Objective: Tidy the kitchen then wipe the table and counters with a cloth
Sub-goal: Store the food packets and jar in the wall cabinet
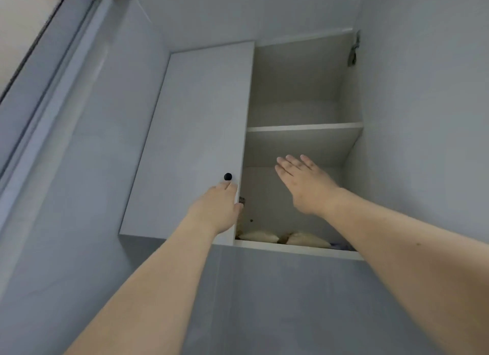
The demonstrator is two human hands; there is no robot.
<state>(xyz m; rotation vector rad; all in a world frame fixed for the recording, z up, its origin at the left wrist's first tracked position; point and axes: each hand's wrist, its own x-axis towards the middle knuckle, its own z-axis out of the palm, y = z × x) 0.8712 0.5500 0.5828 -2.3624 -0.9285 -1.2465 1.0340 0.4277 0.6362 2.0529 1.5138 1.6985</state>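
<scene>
I look up at a white wall cupboard (304, 245). Its left door (195, 132) is closed and carries a small black knob (227, 176); the right half stands uncovered. My left hand (221, 209) rests flat against the left door just below the knob, thumb at the door's inner edge. My right hand (304, 184) is raised with straight fingers inside the lower compartment, holding nothing. Two pale bags (283, 239) lie on the bottom shelf. The middle shelf (304, 127) shows nothing on it from below.
A hinge (354, 50) hangs at the cupboard's upper right corner. A grey wall runs close on the right (423, 116). A window frame (53, 71) slants along the upper left. Something bluish (341, 246) peeks over the bottom shelf beside my right forearm.
</scene>
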